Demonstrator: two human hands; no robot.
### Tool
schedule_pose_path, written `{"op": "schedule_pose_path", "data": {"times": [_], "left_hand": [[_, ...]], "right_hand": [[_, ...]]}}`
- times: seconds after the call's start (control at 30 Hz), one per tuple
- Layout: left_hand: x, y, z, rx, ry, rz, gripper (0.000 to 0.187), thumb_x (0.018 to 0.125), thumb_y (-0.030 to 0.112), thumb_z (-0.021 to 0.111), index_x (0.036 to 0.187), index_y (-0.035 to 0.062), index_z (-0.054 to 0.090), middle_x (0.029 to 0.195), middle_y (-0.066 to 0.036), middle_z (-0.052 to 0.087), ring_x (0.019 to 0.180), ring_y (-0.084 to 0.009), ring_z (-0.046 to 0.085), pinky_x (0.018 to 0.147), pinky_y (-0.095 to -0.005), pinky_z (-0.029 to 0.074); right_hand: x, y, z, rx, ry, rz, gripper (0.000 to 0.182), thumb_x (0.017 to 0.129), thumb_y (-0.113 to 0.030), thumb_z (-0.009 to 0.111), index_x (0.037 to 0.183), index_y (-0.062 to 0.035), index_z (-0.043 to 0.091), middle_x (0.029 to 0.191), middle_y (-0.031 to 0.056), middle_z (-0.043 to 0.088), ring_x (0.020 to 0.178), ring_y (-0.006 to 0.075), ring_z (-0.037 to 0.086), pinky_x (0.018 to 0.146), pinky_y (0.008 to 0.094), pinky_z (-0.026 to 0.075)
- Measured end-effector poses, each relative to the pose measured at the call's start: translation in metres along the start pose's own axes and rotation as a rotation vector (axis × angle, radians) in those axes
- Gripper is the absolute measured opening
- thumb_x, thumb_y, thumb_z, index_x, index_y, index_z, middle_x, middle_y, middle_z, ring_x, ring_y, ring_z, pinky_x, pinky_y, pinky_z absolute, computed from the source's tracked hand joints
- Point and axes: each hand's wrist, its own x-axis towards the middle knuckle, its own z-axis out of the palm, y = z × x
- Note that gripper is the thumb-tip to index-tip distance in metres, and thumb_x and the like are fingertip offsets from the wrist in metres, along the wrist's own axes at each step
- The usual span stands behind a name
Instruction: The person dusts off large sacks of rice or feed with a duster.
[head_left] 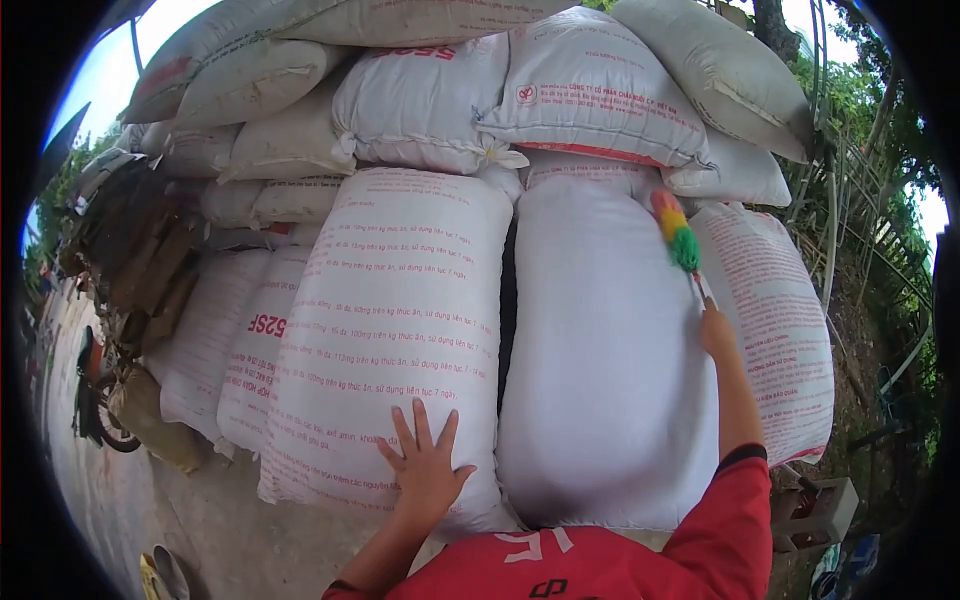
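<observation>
My left hand (425, 462) lies flat with fingers spread on the lower part of a large white sack (400, 290) printed with red text. In my right hand (715, 328) is the thin handle of a duster (676, 232) with a fluffy red, yellow and green head. The duster's head is at the upper right edge of a plain white sack (605, 350), beside a printed sack (770, 330) on the right. A dark gap separates the two middle sacks.
More filled sacks (600, 85) are stacked behind, some overhanging at the top. Brown sheet-like material (140, 240) is piled at left. A hollow block (815, 512) sits at lower right, near plants and poles. A round pan-like object (170, 572) lies at lower left.
</observation>
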Motion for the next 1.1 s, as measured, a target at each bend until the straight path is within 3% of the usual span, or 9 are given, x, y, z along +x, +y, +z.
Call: {"op": "schedule_pose_path", "data": {"times": [0.1,0.2,0.4,0.53,0.73,0.87,0.9,1.0,1.1], "left_hand": [[-0.001,0.002,0.000,0.015,0.015,-0.027,0.079,0.066,0.049,0.064,0.132,0.0243,0.028,0.139,-0.021,0.000,0.126,-0.0447,-0.007,0.090,-0.0688,0.008],[-0.002,0.007,0.002,0.022,0.061,-0.049,0.079,0.064,0.048,0.065,0.131,0.0258,0.030,0.140,-0.018,0.003,0.127,-0.0425,-0.005,0.091,-0.0674,0.008],[-0.006,0.016,0.004,0.033,0.158,-0.080,0.077,0.060,0.049,0.067,0.127,0.0244,0.038,0.139,-0.017,0.010,0.128,-0.0401,0.000,0.093,-0.0651,0.006],[-0.004,0.022,0.006,0.045,0.254,-0.097,0.076,0.056,0.051,0.069,0.122,0.0212,0.045,0.138,-0.016,0.017,0.128,-0.0393,0.004,0.094,-0.0638,0.007],[0.004,0.025,0.017,0.118,0.336,-0.131,0.076,0.053,0.057,0.066,0.118,0.0205,0.049,0.135,-0.015,0.024,0.127,-0.0382,0.013,0.094,-0.0630,0.010],[0.012,0.025,0.023,0.201,0.383,-0.125,0.078,0.053,0.062,0.063,0.117,0.0196,0.050,0.134,-0.016,0.028,0.125,-0.0398,0.019,0.094,-0.0626,0.011],[0.014,0.036,-0.013,0.132,0.001,-0.221,0.089,0.065,0.053,0.061,0.135,0.0167,0.020,0.141,-0.018,0.003,0.129,-0.0388,-0.001,0.096,-0.0606,0.009],[0.017,0.029,0.003,0.086,0.210,-0.215,0.079,0.059,0.057,0.063,0.128,0.0290,0.037,0.140,-0.009,0.018,0.128,-0.0364,0.012,0.093,-0.0635,0.013],[0.016,0.027,0.009,0.093,0.275,-0.182,0.080,0.061,0.058,0.062,0.129,0.0269,0.035,0.140,-0.012,0.019,0.128,-0.0374,0.013,0.093,-0.0634,0.012]], "right_hand": [[0.005,-0.011,0.016,-0.059,0.009,0.081,0.036,0.084,-0.015,0.035,0.119,-0.0036,0.038,0.088,0.0215,0.059,0.081,0.0387,0.056,0.070,0.0464,0.044],[0.017,0.007,0.024,0.066,0.074,0.098,0.028,0.085,-0.016,0.036,0.109,-0.0059,0.047,0.087,0.0216,0.059,0.075,0.0389,0.057,0.066,0.0463,0.044],[0.048,0.004,-0.063,0.167,0.286,-0.165,0.025,0.088,-0.023,0.037,0.096,-0.0042,0.052,0.083,0.0236,0.057,0.075,0.0411,0.054,0.064,0.0482,0.041],[0.114,-0.015,-0.074,0.238,0.379,-0.133,0.025,0.088,-0.024,0.037,0.093,-0.0032,0.052,0.080,0.0232,0.057,0.074,0.0419,0.054,0.064,0.0491,0.040],[0.238,-0.074,-0.026,0.564,0.319,0.035,0.032,0.089,-0.024,0.033,0.091,0.0040,0.049,0.085,0.0277,0.055,0.083,0.0422,0.052,0.069,0.0481,0.039],[0.266,-0.153,0.025,0.706,0.482,-0.171,0.029,0.089,-0.025,0.034,0.088,0.0001,0.047,0.074,0.0255,0.056,0.074,0.0425,0.054,0.063,0.0491,0.041],[0.251,-0.170,0.025,0.622,0.360,-0.215,0.027,0.089,-0.025,0.035,0.086,-0.0010,0.047,0.072,0.0242,0.056,0.072,0.0413,0.054,0.062,0.0487,0.041],[0.214,-0.186,0.015,0.230,0.132,-0.451,0.024,0.088,-0.026,0.038,0.081,-0.0043,0.044,0.066,0.0189,0.057,0.063,0.0374,0.056,0.056,0.0475,0.042],[0.213,-0.171,0.011,0.236,0.229,-0.391,0.024,0.088,-0.027,0.039,0.081,-0.0044,0.044,0.063,0.0167,0.057,0.059,0.0360,0.056,0.055,0.0467,0.042]]}}
